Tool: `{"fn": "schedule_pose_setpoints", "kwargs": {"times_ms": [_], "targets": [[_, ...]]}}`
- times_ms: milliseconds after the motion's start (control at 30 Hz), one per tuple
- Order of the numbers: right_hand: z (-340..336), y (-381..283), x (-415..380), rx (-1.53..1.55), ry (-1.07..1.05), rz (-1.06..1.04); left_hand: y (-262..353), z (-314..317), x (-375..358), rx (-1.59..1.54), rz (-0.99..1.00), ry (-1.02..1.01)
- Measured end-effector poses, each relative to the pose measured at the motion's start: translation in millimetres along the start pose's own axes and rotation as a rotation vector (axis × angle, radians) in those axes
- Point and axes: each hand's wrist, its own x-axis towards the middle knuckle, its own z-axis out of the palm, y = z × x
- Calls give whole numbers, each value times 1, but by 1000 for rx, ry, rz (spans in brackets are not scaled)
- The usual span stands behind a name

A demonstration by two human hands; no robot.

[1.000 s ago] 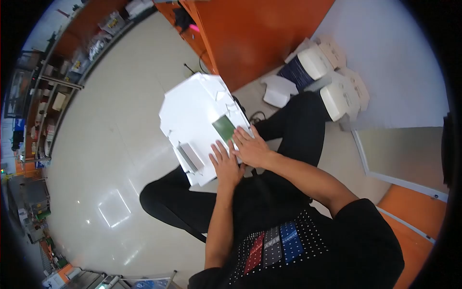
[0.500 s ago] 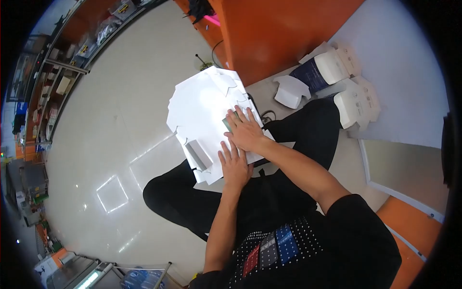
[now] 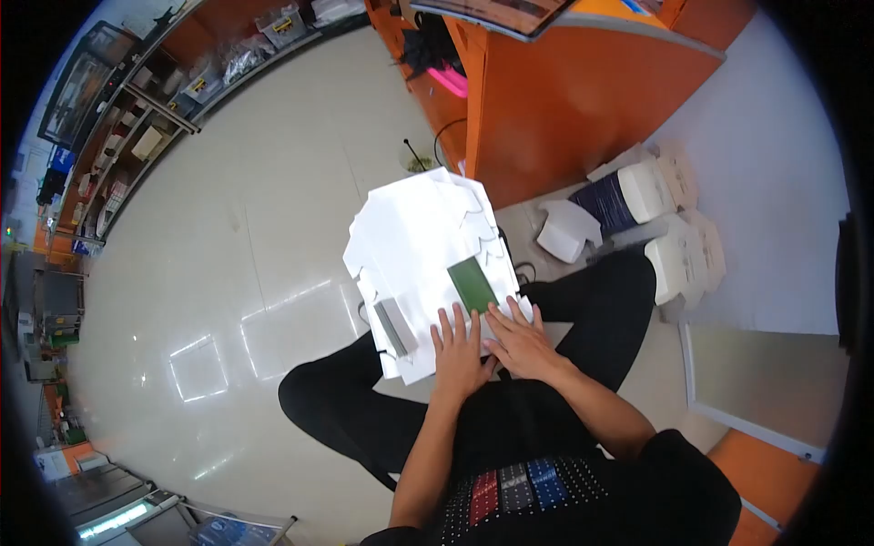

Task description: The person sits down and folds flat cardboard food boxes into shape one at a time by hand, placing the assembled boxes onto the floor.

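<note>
A flat white cardboard sheet (image 3: 401, 237) with cut, notched edges lies over my lap. My left hand (image 3: 462, 353) rests on its near part with the fingers spread, holding nothing. Beside it my right hand (image 3: 525, 343) lies on the near right part, its fingers apart and empty. Just beyond my fingertips a green rectangular piece (image 3: 472, 286) lies flat on the sheet. Near the sheet's left edge sits a narrow grey strip (image 3: 392, 328). The two hands are close together at the thumbs.
White folded cardboard pieces (image 3: 674, 264) lie on the floor at the right, by the wall. An orange cabinet (image 3: 555, 109) stands ahead. Shelves with boxes and bags (image 3: 150, 141) run along the upper left. A framed panel (image 3: 756, 387) is at the lower right.
My right hand has drawn back toward my body and off the green piece, which is now uncovered. My left hand has shifted slightly. The view has tilted and the sheet appears lower and further right.
</note>
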Motion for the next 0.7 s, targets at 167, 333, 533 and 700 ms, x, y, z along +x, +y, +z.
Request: {"fn": "schedule_pose_setpoints", "kwargs": {"times_ms": [167,333,533,700], "targets": [[-15,-1,28,266,376,-18,-3,3,5,-330,-7,319],[-52,-25,123,42,471,-200,-9,12,20,-57,-108,346],[-62,-41,260,-317,86,-285,-13,24,21,64,-134,279],[-83,-62,272,-451,-63,-230,-12,25,22,96,-141,278]]}}
